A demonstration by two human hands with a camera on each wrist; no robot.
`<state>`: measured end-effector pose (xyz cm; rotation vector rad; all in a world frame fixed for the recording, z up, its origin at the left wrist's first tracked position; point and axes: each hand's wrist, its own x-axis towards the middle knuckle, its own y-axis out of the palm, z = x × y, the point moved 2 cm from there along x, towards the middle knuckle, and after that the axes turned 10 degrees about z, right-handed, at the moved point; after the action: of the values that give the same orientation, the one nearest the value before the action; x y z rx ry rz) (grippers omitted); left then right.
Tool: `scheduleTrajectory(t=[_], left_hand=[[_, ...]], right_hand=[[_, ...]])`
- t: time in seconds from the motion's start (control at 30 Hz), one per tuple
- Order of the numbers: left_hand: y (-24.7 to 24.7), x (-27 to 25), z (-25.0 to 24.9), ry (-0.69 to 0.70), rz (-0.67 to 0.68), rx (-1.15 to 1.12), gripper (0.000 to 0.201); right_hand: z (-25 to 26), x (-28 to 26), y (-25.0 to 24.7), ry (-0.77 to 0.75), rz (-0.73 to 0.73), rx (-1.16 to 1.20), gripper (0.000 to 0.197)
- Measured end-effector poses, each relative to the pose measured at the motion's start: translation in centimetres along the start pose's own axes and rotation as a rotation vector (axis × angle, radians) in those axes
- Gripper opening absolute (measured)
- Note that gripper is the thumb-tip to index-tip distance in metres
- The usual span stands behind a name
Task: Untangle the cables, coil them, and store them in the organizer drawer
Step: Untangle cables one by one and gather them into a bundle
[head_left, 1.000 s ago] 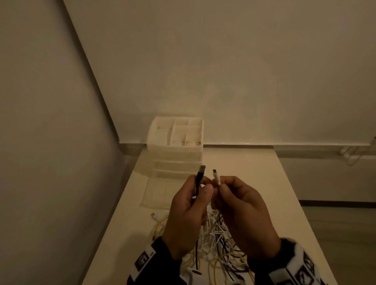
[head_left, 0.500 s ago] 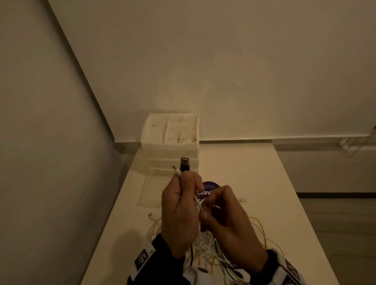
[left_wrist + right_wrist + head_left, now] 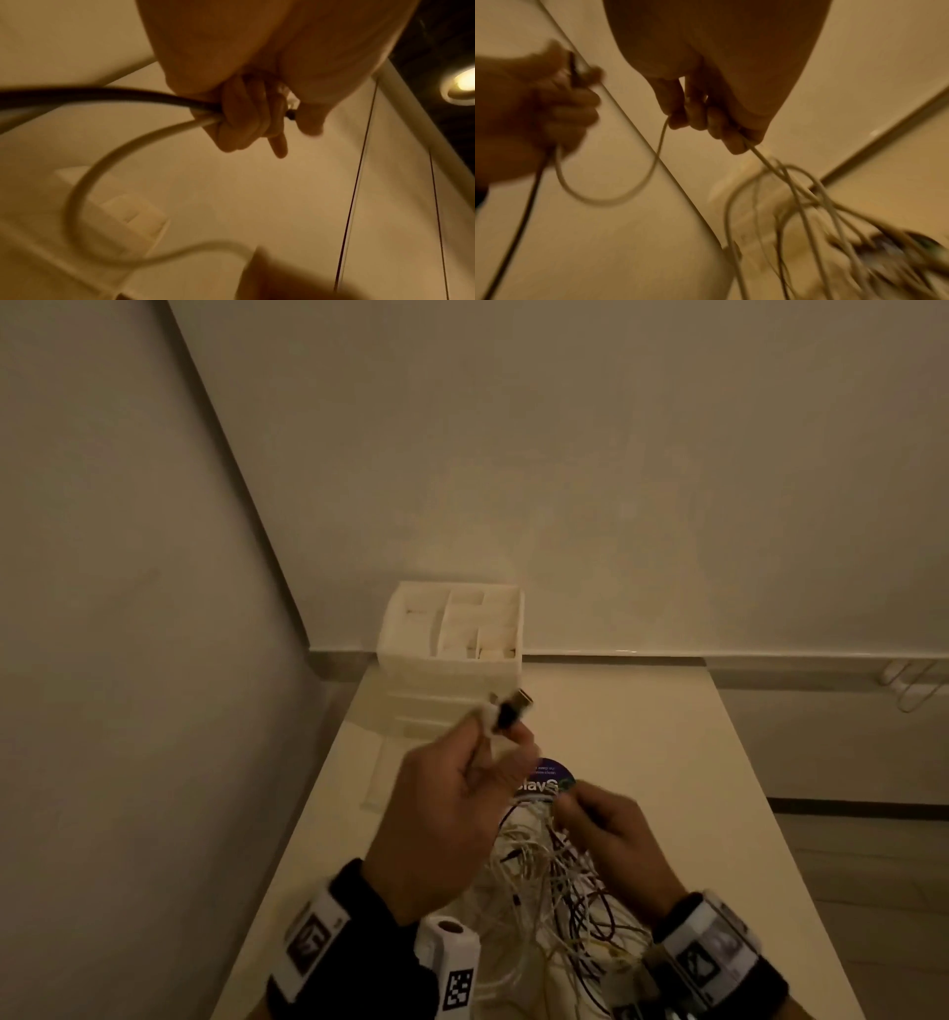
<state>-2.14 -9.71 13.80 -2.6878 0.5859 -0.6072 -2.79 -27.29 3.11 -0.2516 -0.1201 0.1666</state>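
Note:
My left hand (image 3: 462, 793) is raised over the table and grips a black cable (image 3: 102, 95) and a white cable (image 3: 85, 182) together, their plug ends (image 3: 508, 711) sticking up past the fingers. My right hand (image 3: 601, 819) sits lower and to the right, pinching a white cable (image 3: 659, 150) that runs into the tangle of white, dark and yellowish cables (image 3: 554, 891) on the table. The white organizer (image 3: 452, 629), with open top compartments and drawers below, stands at the far left of the table. Its lowest drawer (image 3: 380, 778) is pulled out.
The cream table (image 3: 667, 762) runs along a wall on the left, and its right edge drops to the floor. A round purple sticker (image 3: 544, 778) lies behind the hands. Camera bands wrap both wrists.
The white plug passed from my right hand to my left, which now holds both plugs and has tilted them right. My right hand dropped lower to the tangle.

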Motion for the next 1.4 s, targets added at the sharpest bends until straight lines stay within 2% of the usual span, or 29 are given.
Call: scheduleTrajectory(t=[0.07, 0.13, 0.23, 0.33, 0.47, 0.57, 0.67, 0.77, 0.83, 0.97, 1.07, 1.17, 1.23, 1.33, 1.4], left_hand=[[1.5, -0.4, 1.1, -0.030, 0.078, 0.117, 0.017], [2.6, -0.3, 1.5, -0.031, 0.081, 0.134, 0.017], [2.9, 0.4, 1.3, -0.005, 0.021, 0.142, 0.015], [2.6, 1.3, 1.4, 0.059, -0.053, 0.234, 0.023], [1.5, 1.9, 1.4, 0.086, -0.182, 0.279, 0.019], [-0.6, 2.4, 0.5, 0.084, -0.339, 0.170, 0.013], [-3.1, 2.6, 1.0, 0.061, -0.499, 0.049, 0.019], [-4.7, 2.3, 2.0, 0.017, -0.556, 0.008, 0.019], [-5.2, 1.6, 2.2, 0.010, -0.543, 0.044, 0.015], [-3.5, 0.3, 0.9, 0.071, -0.430, 0.206, 0.028], [-0.7, -0.4, 0.8, 0.101, -0.193, 0.264, 0.028], [1.7, -0.3, 1.9, 0.080, -0.003, 0.268, 0.016], [2.4, 0.2, 2.8, 0.056, -0.001, 0.256, 0.007], [2.3, 1.1, 2.6, 0.079, -0.138, 0.344, 0.022], [1.9, 1.7, 2.2, 0.109, -0.186, 0.360, 0.021]], right_hand=[[3.1, 0.8, -0.9, -0.061, 0.058, 0.052, 0.029], [5.6, 1.3, -1.6, -0.095, 0.119, 0.122, 0.027], [7.3, 1.2, -2.5, -0.093, 0.133, 0.154, 0.027], [7.0, 0.8, -2.7, -0.106, 0.080, 0.180, 0.026], [4.7, -0.1, -1.0, -0.096, 0.038, 0.247, 0.027], [1.3, -1.3, 1.1, -0.040, 0.038, 0.196, 0.028], [-2.6, -2.1, 2.8, 0.049, 0.039, 0.151, 0.031], [-5.2, -2.2, 3.3, 0.121, 0.010, 0.098, 0.033], [-5.4, -1.8, 3.3, 0.118, -0.022, 0.076, 0.033], [-3.1, -0.8, 1.5, 0.046, -0.093, -0.029, 0.034], [-0.2, 0.1, 0.6, -0.017, -0.059, -0.081, 0.035], [3.0, 0.8, -0.4, -0.078, -0.016, 0.017, 0.032], [4.8, 1.0, -1.0, -0.098, -0.001, 0.079, 0.030], [6.5, 0.6, -0.9, -0.137, -0.006, 0.079, 0.031], [6.6, 0.3, -0.4, -0.167, -0.011, 0.094, 0.034]])
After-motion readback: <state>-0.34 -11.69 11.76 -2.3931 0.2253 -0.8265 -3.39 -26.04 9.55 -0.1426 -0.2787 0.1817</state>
